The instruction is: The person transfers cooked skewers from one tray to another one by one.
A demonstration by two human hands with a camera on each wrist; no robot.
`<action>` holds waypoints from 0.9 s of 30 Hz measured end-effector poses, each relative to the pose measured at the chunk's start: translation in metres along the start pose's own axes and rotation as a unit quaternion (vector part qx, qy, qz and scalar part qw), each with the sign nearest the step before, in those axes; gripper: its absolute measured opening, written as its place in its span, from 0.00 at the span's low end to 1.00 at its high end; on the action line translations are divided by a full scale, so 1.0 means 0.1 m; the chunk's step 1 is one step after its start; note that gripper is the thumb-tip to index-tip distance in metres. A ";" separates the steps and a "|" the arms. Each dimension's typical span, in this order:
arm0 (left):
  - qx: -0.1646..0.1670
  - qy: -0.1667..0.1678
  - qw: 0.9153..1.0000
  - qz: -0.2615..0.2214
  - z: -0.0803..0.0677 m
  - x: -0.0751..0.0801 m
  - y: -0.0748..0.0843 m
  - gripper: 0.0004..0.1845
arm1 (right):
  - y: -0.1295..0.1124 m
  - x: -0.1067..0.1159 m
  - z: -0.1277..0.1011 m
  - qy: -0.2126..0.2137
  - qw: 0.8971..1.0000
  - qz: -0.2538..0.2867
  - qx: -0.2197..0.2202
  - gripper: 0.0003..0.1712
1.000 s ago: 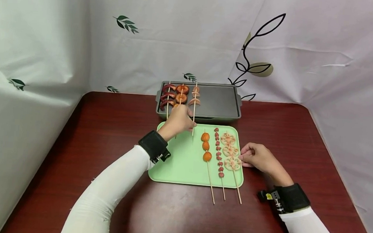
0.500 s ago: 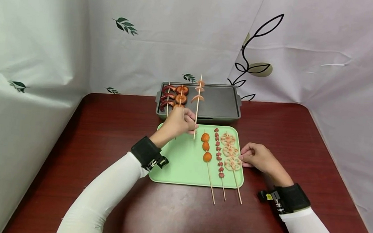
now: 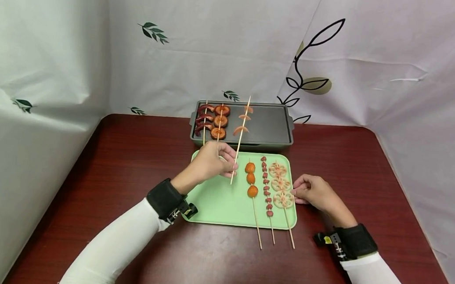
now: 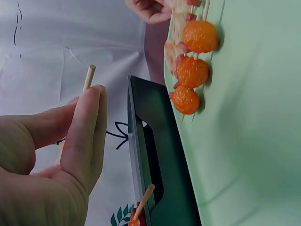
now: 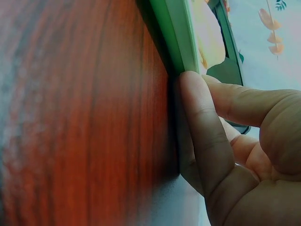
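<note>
My left hand (image 3: 211, 159) pinches the lower stick of a skewer (image 3: 241, 135) with pale orange curved pieces, possibly shrimp. The skewer tilts, its food end raised over the grill pan (image 3: 270, 123) and its lower end above the green tray (image 3: 215, 198). In the left wrist view the stick's end pokes out past my fingertips (image 4: 96, 94). At the tray's right edge, my right hand (image 3: 315, 192) pinches the rim between thumb and fingers. Beside it lies a lotus-root skewer (image 3: 283, 199).
Left on the pan lie a skewer of dark red curled pieces (image 3: 204, 117) and one of brown round slices (image 3: 220, 121). The tray also bears a skewer of orange balls (image 3: 250, 179) and one of small red pieces (image 3: 266, 187). Their sticks overhang the reddish-brown table (image 3: 187, 262).
My left hand has lifted the pale orange skewer off the pan and drawn it toward me and slightly right, tilting it. The right hand stays at the tray edge.
</note>
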State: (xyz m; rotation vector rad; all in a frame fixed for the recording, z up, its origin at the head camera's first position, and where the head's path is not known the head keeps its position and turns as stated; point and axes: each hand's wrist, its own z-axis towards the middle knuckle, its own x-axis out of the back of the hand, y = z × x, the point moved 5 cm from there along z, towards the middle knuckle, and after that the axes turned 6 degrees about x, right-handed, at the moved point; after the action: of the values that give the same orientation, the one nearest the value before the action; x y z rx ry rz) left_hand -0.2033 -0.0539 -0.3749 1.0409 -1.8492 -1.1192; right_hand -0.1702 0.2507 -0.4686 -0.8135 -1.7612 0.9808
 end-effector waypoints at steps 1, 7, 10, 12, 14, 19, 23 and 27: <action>-0.001 -0.003 1.000 0.001 -0.02 -0.01 -0.01 0.11 | 0.00 0.00 0.00 0.000 1.000 0.001 -0.001 0.08; -0.009 -0.016 1.000 0.007 -0.11 -0.03 -0.12 0.12 | -0.02 -0.01 -0.02 0.002 1.000 0.005 0.009 0.09; -0.008 -0.026 1.000 0.013 -0.17 -0.05 -0.17 0.11 | -0.02 -0.01 -0.01 0.002 1.000 0.001 0.006 0.09; -0.005 -0.033 0.999 0.017 -0.20 -0.06 -0.21 0.11 | -0.01 0.00 -0.01 0.003 1.000 -0.003 0.004 0.09; -0.003 -0.039 0.999 0.022 -0.24 -0.08 -0.25 0.11 | 0.00 0.01 -0.01 0.003 1.000 -0.001 0.003 0.09; 0.005 -0.045 0.999 0.016 -0.31 -0.09 -0.38 0.12 | 0.02 0.00 0.00 -0.002 1.000 0.011 0.005 0.08; 0.006 -0.051 0.999 -0.005 -0.35 -0.12 -0.51 0.12 | 0.02 0.00 0.00 -0.005 1.000 0.012 0.002 0.08; 0.004 -0.055 0.998 -0.020 -0.40 -0.17 -0.61 0.12 | 0.02 0.00 0.01 -0.002 1.000 0.006 0.001 0.08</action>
State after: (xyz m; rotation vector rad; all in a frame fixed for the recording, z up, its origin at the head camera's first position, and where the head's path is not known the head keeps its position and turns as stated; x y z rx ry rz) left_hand -0.1455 -0.0699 -0.4199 1.0435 -1.9278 -1.2161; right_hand -0.1706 0.2515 -0.4705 -0.8220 -1.7612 0.9915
